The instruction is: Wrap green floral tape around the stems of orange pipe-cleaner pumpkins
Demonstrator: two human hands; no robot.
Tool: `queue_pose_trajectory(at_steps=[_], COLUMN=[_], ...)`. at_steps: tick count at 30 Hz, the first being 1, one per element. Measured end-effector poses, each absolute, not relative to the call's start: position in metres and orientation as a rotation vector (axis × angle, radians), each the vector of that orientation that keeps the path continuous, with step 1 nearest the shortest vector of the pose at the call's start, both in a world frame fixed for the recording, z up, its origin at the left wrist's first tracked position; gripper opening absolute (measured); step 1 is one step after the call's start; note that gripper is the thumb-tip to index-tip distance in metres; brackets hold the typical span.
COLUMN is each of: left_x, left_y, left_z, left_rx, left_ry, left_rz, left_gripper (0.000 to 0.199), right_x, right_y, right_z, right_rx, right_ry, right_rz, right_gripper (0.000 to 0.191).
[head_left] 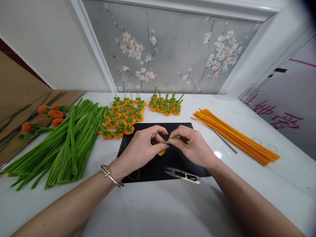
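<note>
Over a black mat, my left hand pinches a small orange pipe-cleaner pumpkin, mostly hidden behind the thumb and fingers. My right hand is closed on a short green pipe cleaner whose tip meets the left fingertips, at the top of the pumpkin. How the two pieces join is hidden by the fingers. Thread snips lie near the mat's front edge, blades pointing left, just below my hands.
Green pipe cleaners spread out at the left. Several finished orange pumpkins sit behind the mat, with another group to their right. Orange pipe cleaners and a thin stick lie at right. Orange flowers are at far left.
</note>
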State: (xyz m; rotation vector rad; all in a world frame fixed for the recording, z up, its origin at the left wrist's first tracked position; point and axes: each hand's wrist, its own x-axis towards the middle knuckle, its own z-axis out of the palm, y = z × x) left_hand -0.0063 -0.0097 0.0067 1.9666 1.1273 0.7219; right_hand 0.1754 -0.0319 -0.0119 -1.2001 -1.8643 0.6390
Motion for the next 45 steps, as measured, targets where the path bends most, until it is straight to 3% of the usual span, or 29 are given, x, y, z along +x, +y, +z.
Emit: queue_pose_trajectory(at_steps=[5,12,22,37,45], left_x=[-0.007,-0.007,-0.014,-0.008,-0.014], left_y=[-0.008,-0.011,-0.004,-0.013,-0.004], left_z=[0.01,0.014,0.016,0.017,0.022], left_rx=[1.745,1.517,1.367,1.82,1.583], left_ry=[1.057,0.911,0.82,1.018,0.802], left_rz=[0.68,0.717,0.488,0.59,0.416], left_gripper=[0.026,0.027,0.019,0.017,0.023], right_x=[0.176,0.18,0.18,0.181,0.188], right_y=[-0.032,-0.031,-0.035,-0.035,-0.031], right_z=[-0.01,-0.01,-0.004,-0.006,-0.003], right_rx=[-1.173,-1.059,-1.0,-1.051,-0.904], right_ry=[-1.856,-1.735,-1.947,-2.089,-2.167], right_rz=[0.648,0.93,0.57,0.469,0.489], right_gripper=[0.006,0.007,0.01,0.013,0.014])
